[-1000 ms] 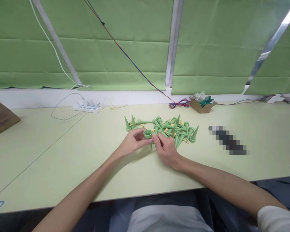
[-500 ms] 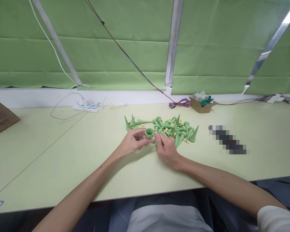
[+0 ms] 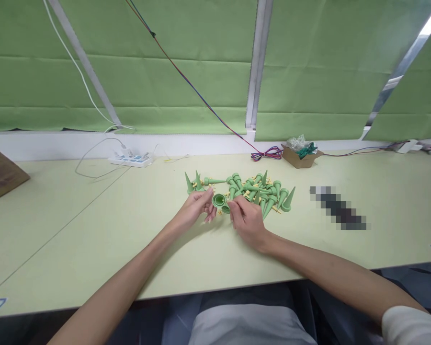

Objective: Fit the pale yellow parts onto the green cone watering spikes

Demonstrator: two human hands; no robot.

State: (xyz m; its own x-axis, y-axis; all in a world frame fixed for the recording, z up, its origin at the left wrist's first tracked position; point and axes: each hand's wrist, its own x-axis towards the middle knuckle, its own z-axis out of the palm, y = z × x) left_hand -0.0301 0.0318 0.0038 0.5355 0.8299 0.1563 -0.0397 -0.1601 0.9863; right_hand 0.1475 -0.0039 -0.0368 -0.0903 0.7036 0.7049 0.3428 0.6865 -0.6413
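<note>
I see the right hand (image 3: 237,210) pinching a hollow green piece (image 3: 225,209), and at nine o'clock from it the left hand (image 3: 196,207) curling its fingers against a green cap (image 3: 219,200) between them; green plastic spikes (image 3: 253,189) lie heaped beyond, toward one o'clock, with a cardboard box (image 3: 297,160) farther off that way

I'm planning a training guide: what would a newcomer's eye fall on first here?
Probably the heap of green spikes, mid-picture on the pale table. Next, the open green cup between the left hand and right hand. Wide green blinds hang behind, across the top.
</note>
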